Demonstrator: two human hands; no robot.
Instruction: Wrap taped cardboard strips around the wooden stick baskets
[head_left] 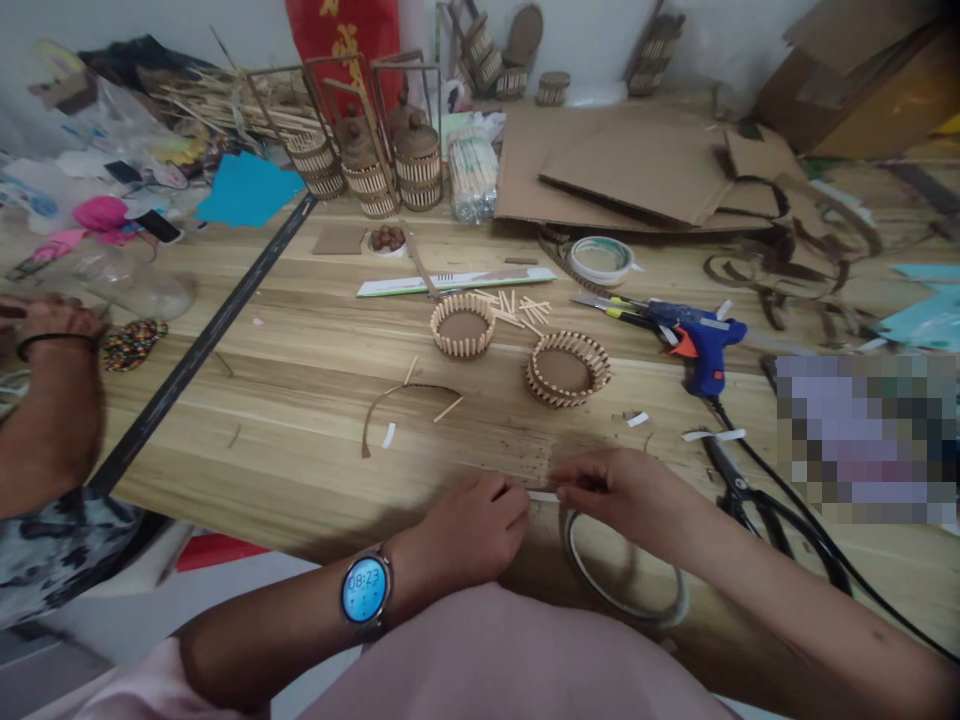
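Note:
At the table's front edge, my left hand (480, 525) is closed in a pinch, with a watch on its wrist. My right hand (619, 495) pinches just across from it. Between them both hands hold a thin pale strip (541, 495); its exact material is hard to make out. A large roll of tape (626, 600) stands partly behind my right hand. Farther in lie two small round baskets, one (463, 345) and another (568, 385), with cardboard bases and walls of short sticks. A curved brown cardboard strip (397, 392) lies beyond my left hand.
On the right are a blue glue gun (697, 335), a utility knife (619, 308) and black scissors (742, 490). Loose sticks (517, 305), a tape roll (600, 258) and cardboard sheets (622, 165) lie farther back, by stick lanterns (416, 165). Another person's arm (56, 400) rests at left.

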